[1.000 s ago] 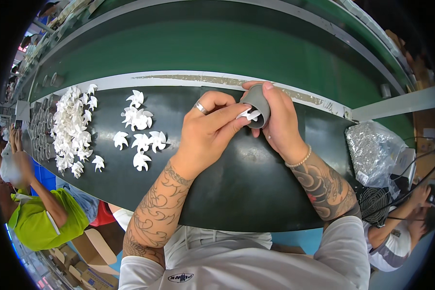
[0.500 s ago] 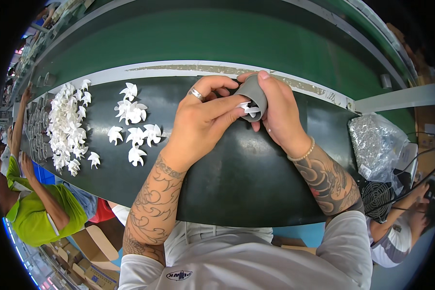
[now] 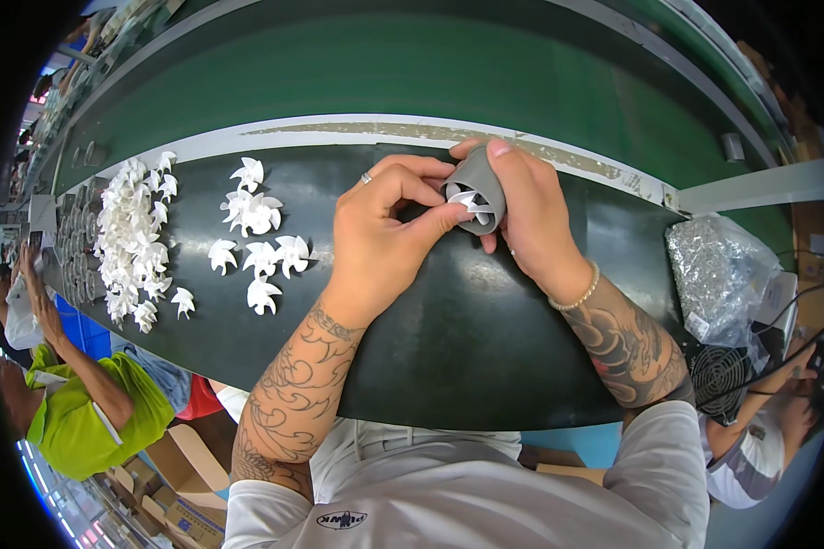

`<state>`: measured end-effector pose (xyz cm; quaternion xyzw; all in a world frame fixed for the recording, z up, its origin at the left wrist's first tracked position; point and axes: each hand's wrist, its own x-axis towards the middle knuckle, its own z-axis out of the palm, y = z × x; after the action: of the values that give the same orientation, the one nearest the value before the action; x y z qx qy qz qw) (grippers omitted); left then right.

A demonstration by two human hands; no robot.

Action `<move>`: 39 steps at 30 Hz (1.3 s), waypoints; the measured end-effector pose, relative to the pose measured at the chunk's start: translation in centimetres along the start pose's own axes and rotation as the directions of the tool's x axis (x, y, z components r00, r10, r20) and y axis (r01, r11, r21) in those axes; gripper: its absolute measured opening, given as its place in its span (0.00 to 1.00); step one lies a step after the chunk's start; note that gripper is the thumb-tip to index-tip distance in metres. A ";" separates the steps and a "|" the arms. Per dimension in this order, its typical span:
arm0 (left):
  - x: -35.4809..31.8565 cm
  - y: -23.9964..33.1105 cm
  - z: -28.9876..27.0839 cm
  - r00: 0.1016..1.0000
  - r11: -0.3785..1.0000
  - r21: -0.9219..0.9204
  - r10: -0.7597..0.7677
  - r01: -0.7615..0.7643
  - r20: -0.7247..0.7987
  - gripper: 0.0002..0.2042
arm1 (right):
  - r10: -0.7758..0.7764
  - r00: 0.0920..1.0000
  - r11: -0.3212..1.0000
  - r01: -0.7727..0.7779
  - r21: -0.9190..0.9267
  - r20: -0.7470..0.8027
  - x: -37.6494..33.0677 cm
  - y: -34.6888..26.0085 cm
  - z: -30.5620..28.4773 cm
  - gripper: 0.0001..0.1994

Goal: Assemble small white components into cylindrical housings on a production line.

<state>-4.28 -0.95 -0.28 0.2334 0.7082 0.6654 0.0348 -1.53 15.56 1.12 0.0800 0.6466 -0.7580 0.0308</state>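
White plastic fan impeller (image 3: pixel 471 203) is being seated by the pinching left hand (image 3: pixel 384 220) into the grey round housing (image 3: pixel 479 181) gripped by the right hand (image 3: pixel 531 215); many loose white impellers (image 3: pixel 258 240) are waiting.

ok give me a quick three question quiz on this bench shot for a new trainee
1. True or false: the right hand holds the grey round housing.
2. Which part do the left hand's fingers press into that housing? A) a white fan impeller B) a metal screw C) a black cable
3. Where do the loose white impellers lie relative to the hands: on the person's left or right?

Key:
1. True; the right hand wraps the housing from behind.
2. A; white blades show inside the housing's open end.
3. Left, in a small cluster on the dark bench, with a denser pile further left.
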 end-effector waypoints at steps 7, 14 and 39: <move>0.6 -0.7 -0.7 0.974 0.933 -0.280 -0.212 0.226 0.079 0.12 | -0.046 0.998 0.994 0.042 -0.096 -0.043 -0.5 0.2 0.5 0.22; 1.0 0.4 -0.5 0.980 0.976 -0.161 -0.117 0.143 0.161 0.16 | 0.033 0.999 0.995 -0.035 0.090 0.019 0.4 0.4 -0.4 0.27; -0.1 -0.8 -1.5 0.991 0.987 0.113 0.106 -0.114 0.079 0.12 | -0.771 0.603 -0.156 0.135 -0.979 0.206 7.3 -5.9 -3.8 0.25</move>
<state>-4.96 -2.42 -0.93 0.2977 0.7302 0.6148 0.0098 -9.33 20.63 5.10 -0.0325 0.9289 -0.0224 -0.3683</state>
